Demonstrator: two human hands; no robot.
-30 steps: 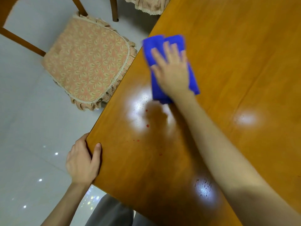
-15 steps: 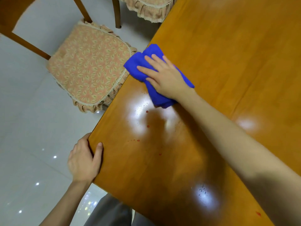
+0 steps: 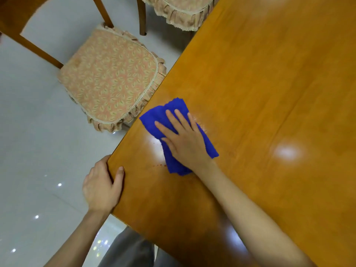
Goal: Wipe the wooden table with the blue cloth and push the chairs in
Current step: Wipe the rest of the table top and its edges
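Two hands were engaged: the blue cloth [image 3: 174,132], pressed flat under the open right hand [image 3: 185,139], had been drawn back toward the near corner of the wooden table [image 3: 269,83], over red specks [image 3: 157,165]; the left hand [image 3: 102,187] was clasped on the corner's edge.

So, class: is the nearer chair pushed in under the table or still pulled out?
Pulled out. The chair shows nearly its whole seat cushion beside the table; only its front frill meets the table edge.

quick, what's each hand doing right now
Left hand: gripping the table corner.
Right hand: open, flat on the blue cloth.
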